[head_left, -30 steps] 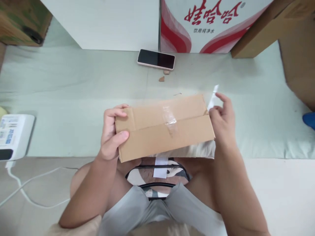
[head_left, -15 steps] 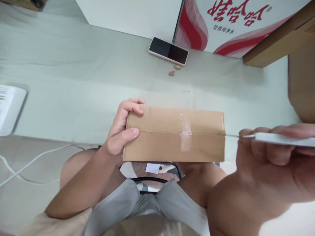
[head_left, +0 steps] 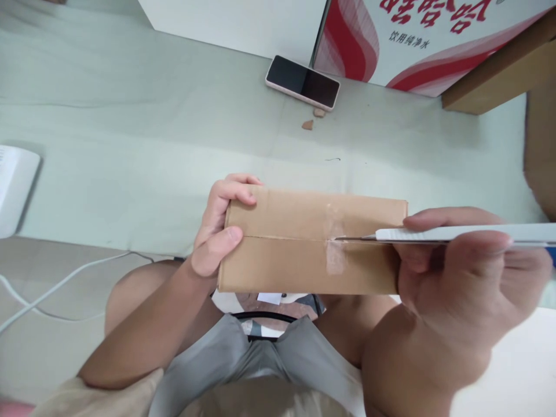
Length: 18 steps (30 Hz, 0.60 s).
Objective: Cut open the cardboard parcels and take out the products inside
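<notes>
Two grips: left hand [head_left: 212, 243] round left end of box [head_left: 278, 263], right hand [head_left: 469, 284] round white knife [head_left: 417, 234]. Best go slow, blade [head_left: 354, 238] not deep, straight along crack [head_left: 286, 237].

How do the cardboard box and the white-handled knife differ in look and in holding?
The cardboard box is brown and broad; the white-handled knife is slim, with a thin blade. The left hand grips the box at one end, whereas the right hand holds the knife by its handle. Both lie roughly crosswise in the view.
</notes>
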Available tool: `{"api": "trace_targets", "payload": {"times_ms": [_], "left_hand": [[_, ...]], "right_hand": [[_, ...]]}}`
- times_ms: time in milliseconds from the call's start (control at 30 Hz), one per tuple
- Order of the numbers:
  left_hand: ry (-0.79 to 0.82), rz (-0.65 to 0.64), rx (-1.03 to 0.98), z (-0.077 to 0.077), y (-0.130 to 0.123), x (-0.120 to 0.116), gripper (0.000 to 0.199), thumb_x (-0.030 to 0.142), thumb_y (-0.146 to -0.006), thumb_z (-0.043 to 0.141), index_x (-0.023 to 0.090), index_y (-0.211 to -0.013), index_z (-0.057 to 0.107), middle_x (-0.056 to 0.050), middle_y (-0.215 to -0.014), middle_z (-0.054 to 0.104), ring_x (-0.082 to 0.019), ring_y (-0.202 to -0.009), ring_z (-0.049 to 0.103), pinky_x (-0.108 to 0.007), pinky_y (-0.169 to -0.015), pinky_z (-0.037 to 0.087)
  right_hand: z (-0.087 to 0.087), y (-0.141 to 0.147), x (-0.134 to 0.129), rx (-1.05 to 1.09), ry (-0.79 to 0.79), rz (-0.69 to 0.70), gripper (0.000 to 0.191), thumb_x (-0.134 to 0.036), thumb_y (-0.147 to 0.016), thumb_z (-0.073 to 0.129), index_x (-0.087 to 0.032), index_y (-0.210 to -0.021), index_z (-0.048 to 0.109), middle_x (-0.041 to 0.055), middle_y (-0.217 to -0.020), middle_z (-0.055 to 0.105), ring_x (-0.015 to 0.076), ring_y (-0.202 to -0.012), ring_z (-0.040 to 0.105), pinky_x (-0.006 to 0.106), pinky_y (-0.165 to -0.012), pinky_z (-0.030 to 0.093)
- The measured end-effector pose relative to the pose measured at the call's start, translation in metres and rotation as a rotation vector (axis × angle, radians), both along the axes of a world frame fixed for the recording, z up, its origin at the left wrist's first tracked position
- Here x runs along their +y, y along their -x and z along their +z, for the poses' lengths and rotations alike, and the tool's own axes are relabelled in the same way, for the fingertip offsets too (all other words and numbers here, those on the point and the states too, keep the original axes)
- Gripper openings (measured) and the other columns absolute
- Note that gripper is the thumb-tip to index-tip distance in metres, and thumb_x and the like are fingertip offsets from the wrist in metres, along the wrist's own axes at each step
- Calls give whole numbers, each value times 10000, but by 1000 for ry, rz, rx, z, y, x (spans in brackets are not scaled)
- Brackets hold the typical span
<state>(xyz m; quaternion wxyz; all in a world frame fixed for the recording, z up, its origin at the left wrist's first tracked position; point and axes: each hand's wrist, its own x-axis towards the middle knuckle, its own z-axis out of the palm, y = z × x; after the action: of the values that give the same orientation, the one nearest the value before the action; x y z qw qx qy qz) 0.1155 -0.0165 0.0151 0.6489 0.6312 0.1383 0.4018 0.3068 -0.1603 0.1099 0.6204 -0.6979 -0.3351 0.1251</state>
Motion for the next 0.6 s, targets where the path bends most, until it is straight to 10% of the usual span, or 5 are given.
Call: {"api": "trace_targets", "payload": {"times_ms": [600], "left_hand": [[-12, 47, 60, 2, 0, -1, 286, 489, -881, 675, 285, -1052, 570, -76, -1191, 547, -302, -1148, 529, -516, -963, 495]], "right_hand": [[1, 2, 0, -80, 39, 43, 434, -580, -912, 695, -194, -728, 770, -31, -493, 499, 78, -436, 446, 254, -418, 272]]}}
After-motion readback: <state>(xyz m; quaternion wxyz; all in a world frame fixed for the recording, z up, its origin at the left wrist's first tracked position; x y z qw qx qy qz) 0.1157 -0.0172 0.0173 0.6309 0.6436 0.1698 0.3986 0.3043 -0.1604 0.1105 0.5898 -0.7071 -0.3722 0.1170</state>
